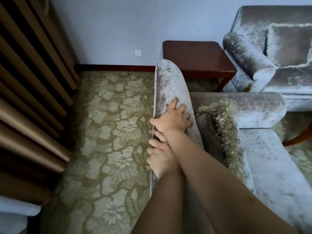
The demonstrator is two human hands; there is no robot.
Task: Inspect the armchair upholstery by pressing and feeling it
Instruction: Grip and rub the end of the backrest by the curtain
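Observation:
The armchair [278, 174] is covered in silvery crushed velvet, and a fringed cushion [217, 132] leans against its back. My right hand [172, 118] lies palm down on the rounded top of the backrest [167, 81]. Its fingers are spread and its thumb is hooked over the outer edge. My left hand [158, 149] rests just nearer to me on the same padded top, with its fingers draped over the outer edge. My right forearm crosses over it and hides part of it. Neither hand holds anything loose.
A dark wooden side table [197, 56] stands beyond the backrest. A second velvet armchair [253, 61] with a cushion is at the far right. Brown curtains [30, 92] hang on the left over the flowered carpet [108, 125]. A wall socket [138, 52] is low on the wall.

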